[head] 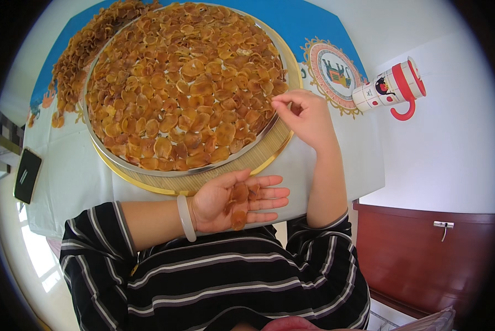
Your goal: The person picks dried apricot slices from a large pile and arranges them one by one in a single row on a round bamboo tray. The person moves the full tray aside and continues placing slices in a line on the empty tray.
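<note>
My left hand (222, 202) is palm up at the tray's near edge, with several dried brown slices (239, 192) lying on its palm and fingers. A pale bangle (186, 218) circles that wrist. Over the right rim of a round metal tray (177, 172) is my right hand (305, 116), its thumb and forefinger pinched near the slices there; whether a slice is between the fingertips, I cannot tell. Thin, translucent amber-brown slices (162, 147) cover most of the tray. Beneath it, a round woven mat or base with a yellow rim (148, 185) shows.
A heap of darker dried slices (75, 62) lies on the tablecloth (355, 157) at the tray's upper left. A phone (27, 176) rests by the left table edge. To the right stands a white mug with a red handle (386, 89). A red-brown cabinet (421, 252) is at lower right.
</note>
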